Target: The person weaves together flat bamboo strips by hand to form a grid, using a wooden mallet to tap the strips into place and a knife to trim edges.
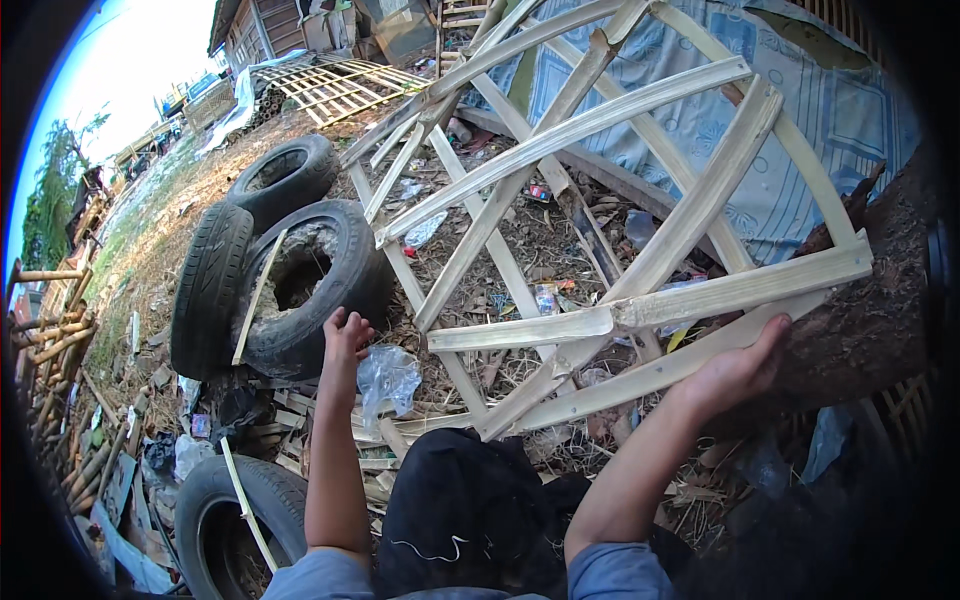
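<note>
A lattice frame of pale split-bamboo slats [740, 288], crossed and fixed together, is raised at a tilt in front of me. My right hand [735, 368] grips its near edge slat at the right, the thumb along the outer side and most fingers hidden behind it. To the left of the frame, my left hand [348, 335] is lifted with nothing in it, its fingers loosely curled and apart. It is nearest to a black tyre [355, 235] with a crusted inner rim. A thin bamboo strip [258, 295] leans across that tyre.
More tyres [210, 290] stand and lie at the left, one [195, 510] low by my left arm. Clear plastic [387, 378] and scraps litter the ground. A patterned blue sheet [800, 120] hangs behind the frame. Bamboo poles [60, 340] are piled far left; a bamboo rack [335, 85] lies beyond.
</note>
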The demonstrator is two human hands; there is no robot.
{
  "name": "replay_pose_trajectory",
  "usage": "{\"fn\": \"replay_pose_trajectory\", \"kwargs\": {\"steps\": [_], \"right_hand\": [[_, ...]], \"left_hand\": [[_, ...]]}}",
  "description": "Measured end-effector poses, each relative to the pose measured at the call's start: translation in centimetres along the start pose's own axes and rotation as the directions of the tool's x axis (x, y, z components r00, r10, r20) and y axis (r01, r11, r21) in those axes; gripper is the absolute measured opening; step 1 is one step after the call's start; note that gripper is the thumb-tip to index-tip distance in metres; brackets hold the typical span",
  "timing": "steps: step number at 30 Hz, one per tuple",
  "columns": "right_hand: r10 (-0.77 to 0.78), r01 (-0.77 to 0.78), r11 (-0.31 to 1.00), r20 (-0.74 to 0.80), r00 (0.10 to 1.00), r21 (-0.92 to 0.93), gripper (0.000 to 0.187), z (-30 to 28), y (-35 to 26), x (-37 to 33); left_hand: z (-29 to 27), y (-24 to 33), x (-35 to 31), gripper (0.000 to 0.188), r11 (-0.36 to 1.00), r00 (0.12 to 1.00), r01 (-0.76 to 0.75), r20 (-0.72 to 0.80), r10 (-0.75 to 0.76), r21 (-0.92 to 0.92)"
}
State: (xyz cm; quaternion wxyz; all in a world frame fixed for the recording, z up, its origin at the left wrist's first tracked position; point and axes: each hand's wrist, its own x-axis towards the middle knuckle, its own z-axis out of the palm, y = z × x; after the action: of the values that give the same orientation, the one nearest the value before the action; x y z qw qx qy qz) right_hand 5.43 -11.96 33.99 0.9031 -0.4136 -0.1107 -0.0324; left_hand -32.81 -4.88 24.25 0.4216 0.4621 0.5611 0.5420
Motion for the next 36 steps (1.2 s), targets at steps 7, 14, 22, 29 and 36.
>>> {"fn": "replay_pose_trajectory", "kwargs": {"steps": [7,14,22,29,36], "right_hand": [[0.114,-0.113,0.993,-0.033,0.993,0.029,0.049,-1.2,6.2,-3.4],[0.282,-0.297,0.95,-0.14,0.949,-0.096,0.039,-6.1,14.6,-5.4],[0.452,-0.483,0.837,-0.173,0.875,-0.258,0.033,-12.5,22.5,-12.2],[0.788,-0.785,0.494,-0.189,0.586,-0.374,0.039,-13.7,24.7,-17.6],[0.814,-0.776,0.48,-0.122,0.567,-0.408,0.028,-15.9,28.3,-16.5]], "left_hand": [[3.0,-6.6,-1.7,0.075,0.85,0.863,0.363,0.482,-0.152,-0.382],[6.1,-11.3,3.1,0.057,0.915,0.912,0.358,0.282,-0.299,-0.186],[4.8,-12.0,11.3,0.078,0.791,0.734,0.611,0.369,-0.571,0.008],[2.2,-9.6,13.3,0.079,0.773,0.923,0.235,0.114,-0.367,0.589],[11.6,-5.9,-3.8,0.072,0.764,0.835,-0.339,0.549,-0.024,0.549]]}}
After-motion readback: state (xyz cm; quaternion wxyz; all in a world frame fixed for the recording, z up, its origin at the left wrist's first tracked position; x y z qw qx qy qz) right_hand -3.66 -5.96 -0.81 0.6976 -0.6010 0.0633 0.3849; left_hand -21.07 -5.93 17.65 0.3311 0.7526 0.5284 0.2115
